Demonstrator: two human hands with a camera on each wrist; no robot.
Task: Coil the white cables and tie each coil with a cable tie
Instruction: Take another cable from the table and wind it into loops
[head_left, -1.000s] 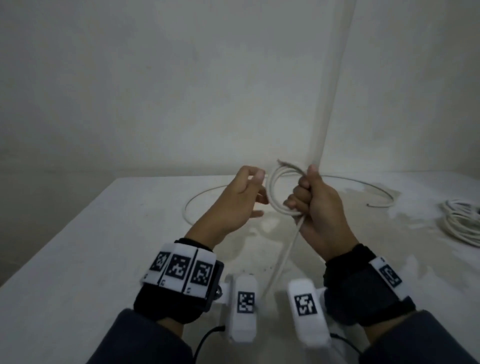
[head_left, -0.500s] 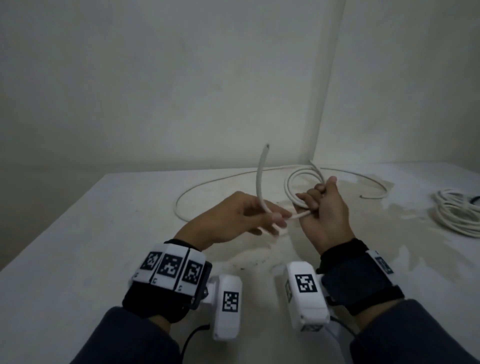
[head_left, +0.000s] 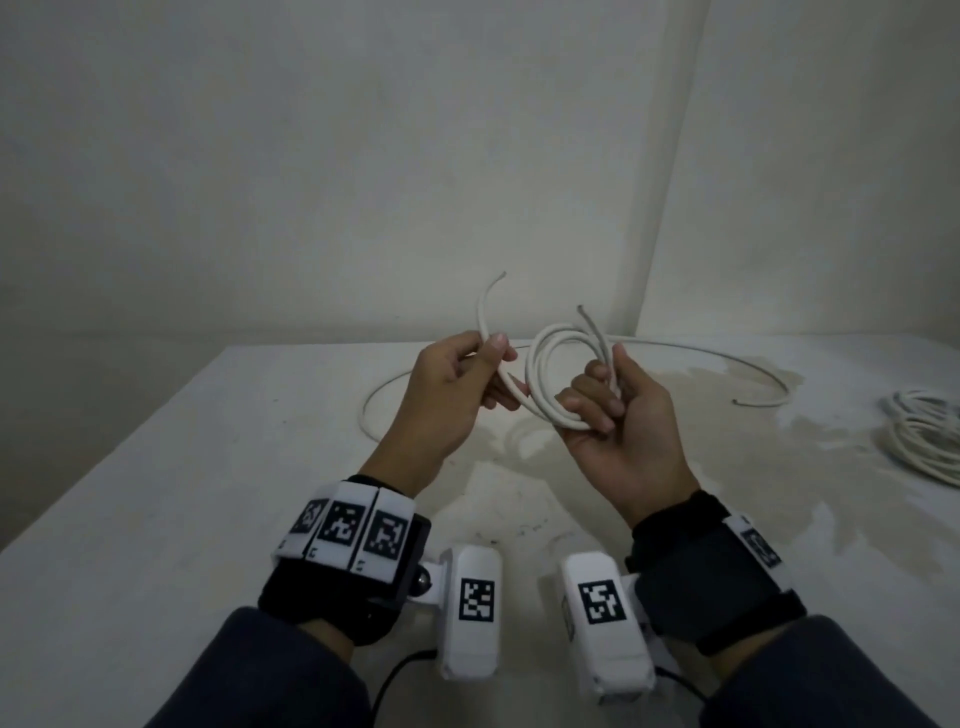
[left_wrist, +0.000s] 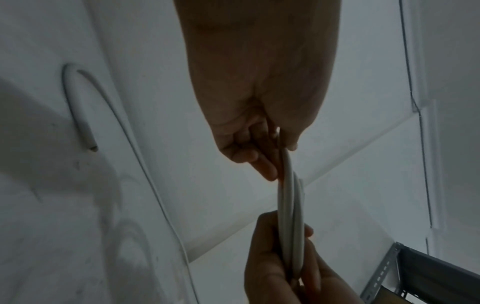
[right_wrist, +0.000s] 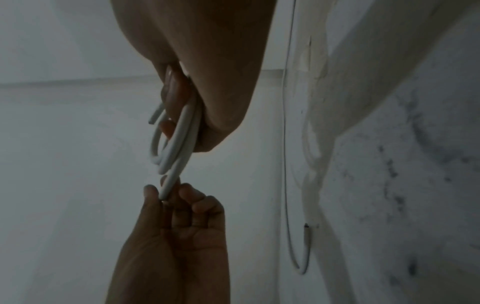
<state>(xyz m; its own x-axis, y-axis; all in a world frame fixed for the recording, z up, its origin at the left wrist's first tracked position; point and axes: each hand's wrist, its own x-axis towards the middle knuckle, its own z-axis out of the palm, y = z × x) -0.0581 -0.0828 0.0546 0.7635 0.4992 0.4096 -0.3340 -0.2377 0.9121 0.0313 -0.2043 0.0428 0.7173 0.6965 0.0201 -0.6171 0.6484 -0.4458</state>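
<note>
My right hand (head_left: 605, 395) grips a small coil of white cable (head_left: 531, 371), held upright above the table (head_left: 208, 493); one short cable end pokes up past its thumb. My left hand (head_left: 493, 364) pinches the same cable just left of the coil, and the free end (head_left: 480, 312) curves up above its fingers. In the left wrist view the cable (left_wrist: 287, 185) runs from my left hand (left_wrist: 275, 156) down into the right hand (left_wrist: 280, 246). The right wrist view shows the coil (right_wrist: 176, 144) in the right hand's fingers, with the left hand (right_wrist: 171, 193) pinching it below. No cable tie is in view.
A second loose white cable (head_left: 701, 354) lies in a wide arc on the table behind my hands. A bundle of coiled white cable (head_left: 924, 441) sits at the right edge. Walls meet in a corner behind the table. A metal shelf frame (left_wrist: 389, 267) shows in the left wrist view.
Both hands have risen and drawn closer to me. The left hand slid along the cable and lifted its free end beside the coil. The right hand has kept hold of the coil.
</note>
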